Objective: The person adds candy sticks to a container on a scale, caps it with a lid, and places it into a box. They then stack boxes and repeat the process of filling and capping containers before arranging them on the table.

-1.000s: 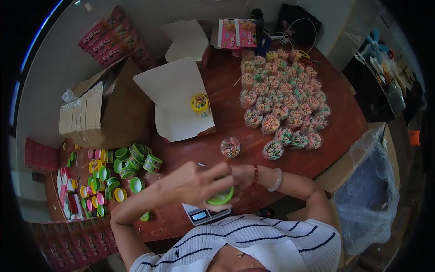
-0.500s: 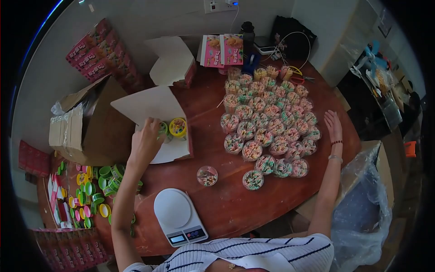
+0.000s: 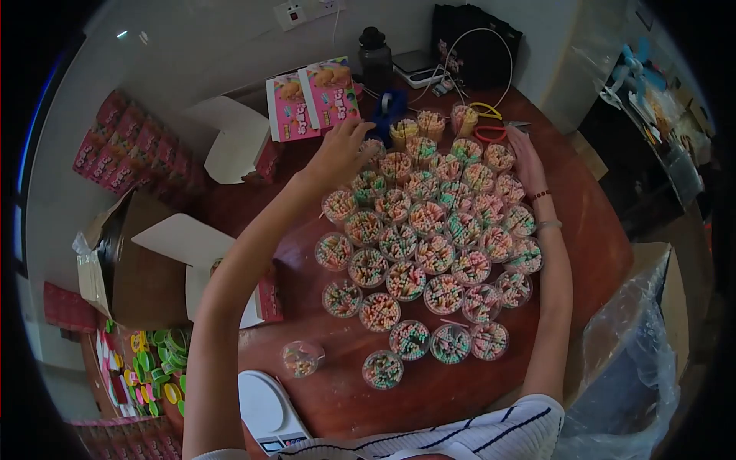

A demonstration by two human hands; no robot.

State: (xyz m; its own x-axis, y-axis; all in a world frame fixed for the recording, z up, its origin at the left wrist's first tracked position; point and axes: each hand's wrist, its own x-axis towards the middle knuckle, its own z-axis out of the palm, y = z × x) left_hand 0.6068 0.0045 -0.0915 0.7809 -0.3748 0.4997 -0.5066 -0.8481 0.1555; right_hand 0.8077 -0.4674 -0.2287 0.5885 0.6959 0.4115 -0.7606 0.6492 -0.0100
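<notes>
Many clear cups of pastel sticks (image 3: 435, 253) stand grouped on the red-brown table (image 3: 337, 399). My left hand (image 3: 343, 153) is over the back left edge of the group, next to the pink printed boxes (image 3: 334, 92); its fingers are bent over a cup there, and its grip is unclear. At the back right edge of the group, beside the scissors (image 3: 492, 133), my right hand (image 3: 526, 161) rests with its fingers stretched along the outer cups. A separate cup with fewer sticks (image 3: 301, 359) stands at the front left, near the white scale (image 3: 264, 406).
An open white box (image 3: 222, 287) and a brown carton (image 3: 146, 268) stand at the left, with green, yellow and pink lids (image 3: 157, 368) before them. A black bottle (image 3: 375, 61) and blue tape dispenser (image 3: 389, 111) are at the back. A plastic-lined carton (image 3: 625, 337) is at right.
My left hand has left the open white box and moved right to the back of the cups. My right hand has moved inward against the cups' right edge. The view has shifted.
</notes>
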